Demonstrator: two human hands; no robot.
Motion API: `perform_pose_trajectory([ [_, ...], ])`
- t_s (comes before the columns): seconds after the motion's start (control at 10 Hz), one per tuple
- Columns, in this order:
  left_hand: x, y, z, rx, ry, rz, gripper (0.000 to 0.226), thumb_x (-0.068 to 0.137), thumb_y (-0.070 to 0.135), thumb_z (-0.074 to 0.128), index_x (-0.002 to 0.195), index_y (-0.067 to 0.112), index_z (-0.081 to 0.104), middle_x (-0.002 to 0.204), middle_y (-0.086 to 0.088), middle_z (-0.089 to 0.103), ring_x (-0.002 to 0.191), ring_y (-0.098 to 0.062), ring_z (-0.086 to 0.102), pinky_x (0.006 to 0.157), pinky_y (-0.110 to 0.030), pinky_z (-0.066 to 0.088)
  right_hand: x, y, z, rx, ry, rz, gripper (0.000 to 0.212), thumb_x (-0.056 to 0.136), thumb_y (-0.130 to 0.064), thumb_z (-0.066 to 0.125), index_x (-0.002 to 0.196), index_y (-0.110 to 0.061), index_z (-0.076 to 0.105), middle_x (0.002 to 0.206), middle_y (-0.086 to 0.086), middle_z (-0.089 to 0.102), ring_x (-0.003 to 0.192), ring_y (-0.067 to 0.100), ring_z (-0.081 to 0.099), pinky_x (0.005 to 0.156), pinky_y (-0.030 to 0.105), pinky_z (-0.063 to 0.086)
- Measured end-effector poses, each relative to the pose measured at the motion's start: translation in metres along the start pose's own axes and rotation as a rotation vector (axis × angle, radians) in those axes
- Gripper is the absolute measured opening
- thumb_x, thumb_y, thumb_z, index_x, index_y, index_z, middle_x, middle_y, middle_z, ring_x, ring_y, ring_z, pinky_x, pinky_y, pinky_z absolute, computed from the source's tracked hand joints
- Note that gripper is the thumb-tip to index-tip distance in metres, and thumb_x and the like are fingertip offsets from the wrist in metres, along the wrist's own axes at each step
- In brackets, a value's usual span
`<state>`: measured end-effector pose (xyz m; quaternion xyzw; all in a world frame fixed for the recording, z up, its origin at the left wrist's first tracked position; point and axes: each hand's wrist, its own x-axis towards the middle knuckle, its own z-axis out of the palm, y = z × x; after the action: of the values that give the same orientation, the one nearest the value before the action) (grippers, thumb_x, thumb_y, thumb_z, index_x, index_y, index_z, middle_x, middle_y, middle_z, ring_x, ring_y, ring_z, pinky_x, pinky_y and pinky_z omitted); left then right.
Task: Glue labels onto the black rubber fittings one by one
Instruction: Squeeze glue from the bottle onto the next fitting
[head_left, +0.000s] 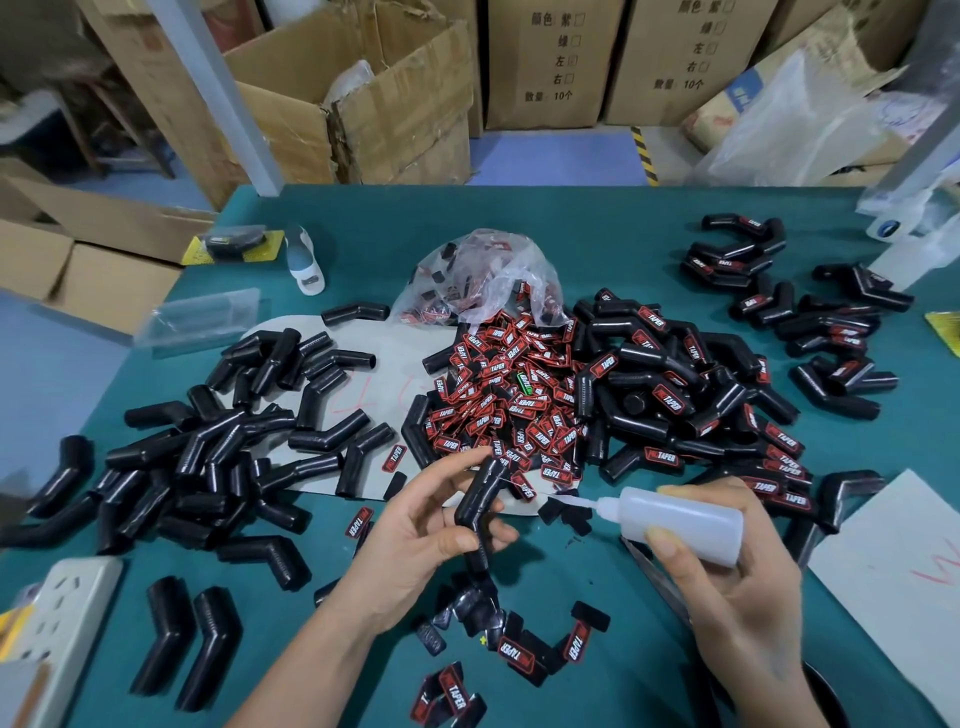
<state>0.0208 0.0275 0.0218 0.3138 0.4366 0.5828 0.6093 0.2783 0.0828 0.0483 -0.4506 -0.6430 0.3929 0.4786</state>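
Printed cardboard cartons (550, 62) stand behind the green table (613, 218); a white power strip (62, 623) lies at its near-left corner

work surface was a table (597, 228) covered in teal matting. behind it the floor (556, 156) was blue, with a yellow-and-black hazard stripe (644, 156). printed cardboard cartons (550, 62) stood stacked along the back; an open, torn carton (363, 104) sat left of them. a pale grey post (228, 98) rose at the table's far left edge. lighting was even and diffuse.
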Motion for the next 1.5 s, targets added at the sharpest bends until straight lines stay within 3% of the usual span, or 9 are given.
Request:
perform_pose_trajectory([
  [0.7, 0.0011, 0.0001, 0.0014, 0.034, -0.007, -0.006, 0.076, 0.067, 0.039, 0.098, 0.136, 0.032, 0.068, 0.109, -0.001, 0.073, 0.092, -0.032, 0.077, 0.089, -0.039, 0.061, 0.0005, -0.0026, 0.0014, 0.015, 0.003, 0.018, 0.022, 0.082, -0.045, 0.071, 0.103, -0.048, 0.067, 0.100, -0.015, 0.066, 0.086, 0.007, 0.067, 0.070, 0.011, 0.049],
  [1.2, 0.0014, -0.0028, -0.0022, 0.034, 0.019, -0.008, 0.077, 0.065, 0.041, 0.099, 0.136, 0.031, 0.068, 0.110, -0.001, 0.073, 0.090, -0.029, 0.076, 0.089, -0.040, 0.061, -0.0006, -0.0021, 0.0024, -0.011, -0.051, 0.007, 0.023, 0.083, -0.043, 0.071, 0.105, -0.040, 0.067, 0.102, -0.016, 0.067, 0.091, 0.009, 0.066, 0.074, 0.013, 0.049],
  [1.3, 0.0015, -0.0027, -0.0018, 0.026, 0.018, -0.013, 0.081, 0.063, 0.043, 0.099, 0.136, 0.029, 0.067, 0.108, -0.003, 0.073, 0.089, -0.030, 0.076, 0.088, -0.039, 0.061, -0.0010, -0.0005, 0.0008, 0.010, -0.030, 0.021, 0.023, 0.082, -0.044, 0.072, 0.105, -0.043, 0.068, 0.101, -0.013, 0.067, 0.088, 0.012, 0.067, 0.070, 0.020, 0.052],
  [1.5, 0.0003, -0.0033, -0.0004, 0.003, 0.007, -0.038, 0.100, 0.063, 0.042, 0.099, 0.145, 0.011, 0.052, 0.108, -0.006, 0.073, 0.089, -0.033, 0.076, 0.086, -0.039, 0.061, -0.0006, -0.0022, 0.0003, 0.010, -0.032, 0.011, 0.023, 0.083, -0.043, 0.072, 0.105, -0.045, 0.068, 0.100, -0.015, 0.066, 0.088, 0.008, 0.066, 0.071, 0.013, 0.049],
])
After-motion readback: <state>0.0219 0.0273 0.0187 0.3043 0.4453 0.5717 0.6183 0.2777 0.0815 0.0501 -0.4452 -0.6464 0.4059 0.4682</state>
